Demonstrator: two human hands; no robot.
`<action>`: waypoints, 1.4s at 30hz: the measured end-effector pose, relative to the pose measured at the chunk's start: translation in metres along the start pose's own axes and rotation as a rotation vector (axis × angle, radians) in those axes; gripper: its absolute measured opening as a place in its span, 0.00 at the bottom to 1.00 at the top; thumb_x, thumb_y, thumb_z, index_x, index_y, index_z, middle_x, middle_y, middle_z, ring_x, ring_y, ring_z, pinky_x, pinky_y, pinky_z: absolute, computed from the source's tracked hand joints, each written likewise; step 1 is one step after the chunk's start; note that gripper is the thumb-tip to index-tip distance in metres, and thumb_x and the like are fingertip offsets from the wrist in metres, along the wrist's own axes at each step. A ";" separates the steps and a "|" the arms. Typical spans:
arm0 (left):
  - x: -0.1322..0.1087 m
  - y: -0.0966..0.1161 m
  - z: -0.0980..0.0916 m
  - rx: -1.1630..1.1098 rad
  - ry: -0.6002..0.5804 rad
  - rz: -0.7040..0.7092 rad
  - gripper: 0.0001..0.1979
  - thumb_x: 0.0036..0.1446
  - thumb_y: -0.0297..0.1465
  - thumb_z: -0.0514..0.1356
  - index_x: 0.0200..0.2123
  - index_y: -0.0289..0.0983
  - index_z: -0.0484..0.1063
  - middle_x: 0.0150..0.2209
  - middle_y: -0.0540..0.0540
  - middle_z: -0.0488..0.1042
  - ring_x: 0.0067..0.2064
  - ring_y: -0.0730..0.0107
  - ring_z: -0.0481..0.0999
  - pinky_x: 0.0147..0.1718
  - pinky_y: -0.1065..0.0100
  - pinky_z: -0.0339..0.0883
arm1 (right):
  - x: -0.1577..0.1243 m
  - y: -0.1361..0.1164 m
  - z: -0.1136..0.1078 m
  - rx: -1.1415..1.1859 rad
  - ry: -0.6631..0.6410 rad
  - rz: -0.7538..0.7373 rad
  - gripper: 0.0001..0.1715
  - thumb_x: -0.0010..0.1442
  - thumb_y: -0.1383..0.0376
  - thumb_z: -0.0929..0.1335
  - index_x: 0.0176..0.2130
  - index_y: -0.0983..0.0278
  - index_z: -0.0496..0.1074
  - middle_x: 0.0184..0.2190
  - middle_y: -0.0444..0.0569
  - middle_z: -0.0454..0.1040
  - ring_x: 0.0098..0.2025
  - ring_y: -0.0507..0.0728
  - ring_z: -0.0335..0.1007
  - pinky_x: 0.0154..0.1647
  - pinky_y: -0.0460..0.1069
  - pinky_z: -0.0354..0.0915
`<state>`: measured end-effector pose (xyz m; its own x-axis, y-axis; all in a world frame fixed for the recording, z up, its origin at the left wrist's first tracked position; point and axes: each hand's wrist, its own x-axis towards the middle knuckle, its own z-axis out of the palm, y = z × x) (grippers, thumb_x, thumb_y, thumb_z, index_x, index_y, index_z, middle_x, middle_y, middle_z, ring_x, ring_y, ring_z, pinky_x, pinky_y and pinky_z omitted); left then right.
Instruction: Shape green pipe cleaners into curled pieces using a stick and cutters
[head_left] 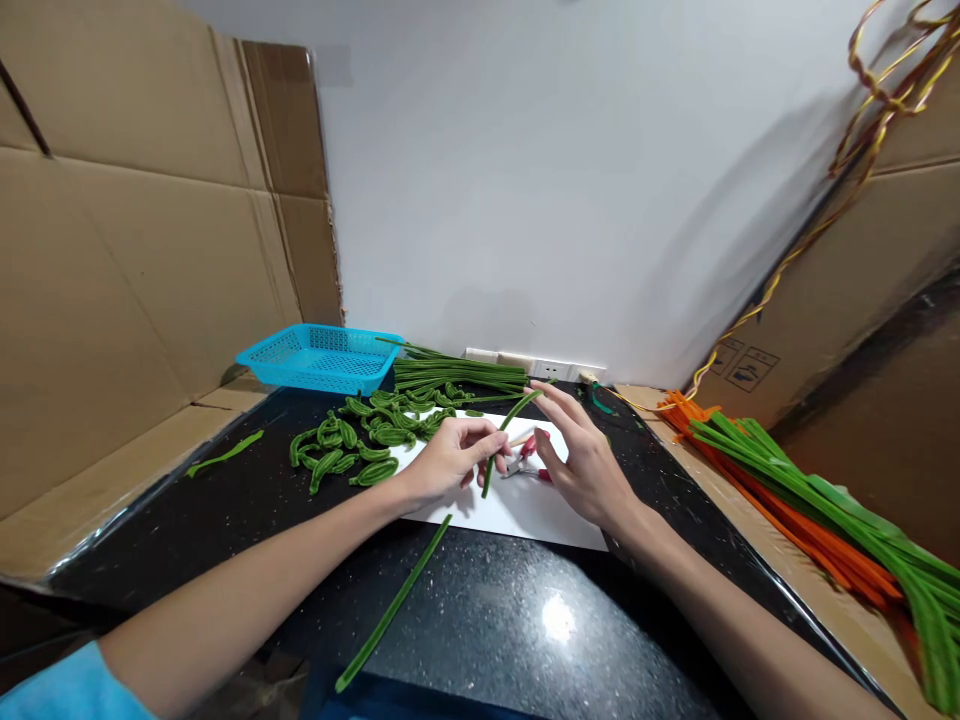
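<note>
My left hand point(457, 460) is closed, pinching a short green pipe cleaner point(517, 408) between thumb and fingertips. The stem slants up to the right, its lower end hanging below the fingers. My right hand point(581, 455) has its fingers apart, with the fingertips beside the stem's upper end; whether they touch it I cannot tell. Between the hands, red-handled pliers point(531, 462) lie on a white sheet point(487, 512), partly hidden. Left of the sheet is a heap of bent and looped green pipe-cleaner pieces point(390, 435). A single straight pipe cleaner point(394, 605) lies nearer the front edge.
A blue plastic basket point(319, 375) stands back left, beside a bundle of green pipe cleaners point(457, 375). Orange stems point(795, 525) and lighter green stems point(825, 500) lie on cardboard at right. Power sockets point(551, 370) line the wall; a twisted cable point(795, 255) hangs right.
</note>
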<state>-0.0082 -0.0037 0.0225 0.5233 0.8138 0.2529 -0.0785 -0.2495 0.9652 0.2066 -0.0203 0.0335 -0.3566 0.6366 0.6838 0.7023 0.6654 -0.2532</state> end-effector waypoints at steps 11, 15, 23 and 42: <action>-0.001 0.000 -0.004 0.103 0.010 0.169 0.15 0.62 0.43 0.64 0.38 0.37 0.84 0.54 0.38 0.75 0.59 0.57 0.72 0.61 0.57 0.61 | -0.001 -0.034 -0.002 0.612 0.002 0.231 0.21 0.68 0.59 0.67 0.59 0.59 0.71 0.55 0.56 0.75 0.45 0.59 0.79 0.39 0.54 0.79; -0.002 0.000 0.001 -0.079 -0.142 0.004 0.22 0.62 0.45 0.63 0.45 0.32 0.81 0.44 0.36 0.81 0.41 0.61 0.81 0.45 0.60 0.73 | 0.000 -0.036 -0.003 0.655 -0.010 0.320 0.21 0.69 0.60 0.66 0.59 0.58 0.72 0.56 0.55 0.75 0.40 0.57 0.80 0.36 0.52 0.79; -0.003 -0.001 0.001 -0.216 -0.226 -0.089 0.23 0.60 0.46 0.65 0.44 0.31 0.82 0.45 0.34 0.81 0.48 0.57 0.81 0.53 0.56 0.71 | -0.005 -0.032 0.002 0.582 0.021 0.238 0.22 0.71 0.62 0.63 0.61 0.56 0.72 0.57 0.52 0.76 0.57 0.63 0.75 0.51 0.59 0.76; -0.008 0.003 0.005 -0.276 -0.389 -0.183 0.22 0.60 0.46 0.65 0.43 0.30 0.79 0.43 0.33 0.81 0.37 0.60 0.83 0.42 0.58 0.75 | -0.003 -0.009 0.007 0.311 0.043 0.107 0.15 0.68 0.65 0.66 0.52 0.59 0.76 0.51 0.53 0.76 0.45 0.59 0.77 0.40 0.55 0.79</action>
<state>-0.0085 -0.0134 0.0227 0.8222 0.5627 0.0855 -0.1500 0.0694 0.9862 0.1971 -0.0253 0.0293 -0.2600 0.6967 0.6686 0.5100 0.6870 -0.5176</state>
